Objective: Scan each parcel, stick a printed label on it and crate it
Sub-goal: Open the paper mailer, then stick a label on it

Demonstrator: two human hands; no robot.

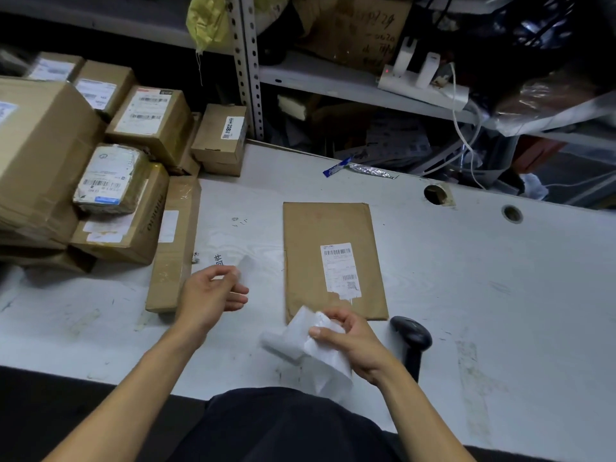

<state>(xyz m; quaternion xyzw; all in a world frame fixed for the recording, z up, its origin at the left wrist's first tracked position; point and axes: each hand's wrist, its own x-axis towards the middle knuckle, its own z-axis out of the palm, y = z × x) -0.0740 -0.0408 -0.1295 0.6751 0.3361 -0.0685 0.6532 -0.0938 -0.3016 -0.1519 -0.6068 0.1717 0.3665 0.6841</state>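
A person stands at a pale grey tabletop (466, 261), seen from above, both bare forearms reaching forward. A flat brown paper parcel (320, 228) lies on the tabletop in the middle, long side running away from the person, with a white shipping label (340, 270) already stuck on its near right part; that label's lower edge is torn. The right hand (350, 338) is just in front of the parcel's near edge, fingers curled around a crumpled strip of white label paper (310, 345) that trails down toward the person's body. The left hand (213, 291) hovers over the tabletop to the left of the parcel, fingers loosely curled, fingertips pinching a small pale, blurred piece of paper (245, 265). A black handheld scanner (411, 335) rests on the tabletop just right of the right hand. A long narrow cardboard box (175, 241) lies beside the left hand, and labelled cardboard boxes (100, 161) are stacked at the left. Metal shelving (333, 78) stands behind.
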